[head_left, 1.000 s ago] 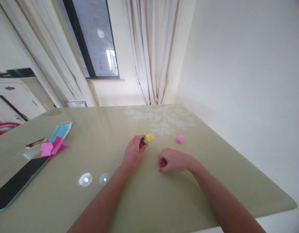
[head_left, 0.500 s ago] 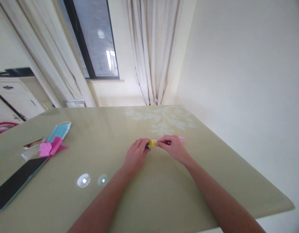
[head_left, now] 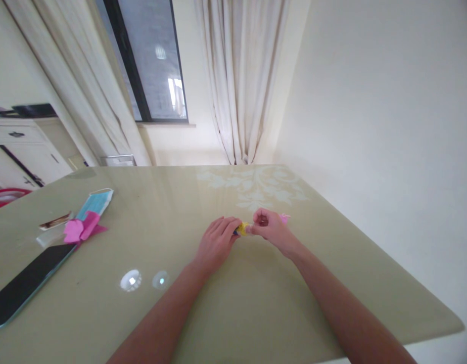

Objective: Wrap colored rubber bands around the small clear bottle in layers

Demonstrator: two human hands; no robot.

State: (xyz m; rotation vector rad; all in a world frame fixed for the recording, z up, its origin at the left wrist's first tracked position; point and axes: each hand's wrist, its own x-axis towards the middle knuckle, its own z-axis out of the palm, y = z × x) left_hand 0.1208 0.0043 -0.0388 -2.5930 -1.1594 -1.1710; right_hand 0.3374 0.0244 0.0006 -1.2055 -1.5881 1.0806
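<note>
My left hand (head_left: 218, 240) is closed around a small yellow-and-blue thing (head_left: 242, 229), low over the table. Only its yellow right part and a bit of dark blue show past my fingers, so its kind is unclear. At its right end, my right hand (head_left: 271, 228) has curled fingers, the thumb and a fingertip meeting a pale, see-through-looking tip. Just behind my right hand lies a small pink thing (head_left: 284, 218), partly hidden by it.
The glossy table (head_left: 180, 323) ends at a wall on the right. To the left lie a blue face mask (head_left: 97, 203), a pink cloth-like piece (head_left: 81, 228), a small brown packet (head_left: 55, 221) and a dark phone-like slab (head_left: 29, 283). Curtains (head_left: 241, 76) hang behind.
My right index finger has lifted and curled back from the yellow end, and a pale tip now shows there. Both hands appear slightly further right, as the view has shifted a little.
</note>
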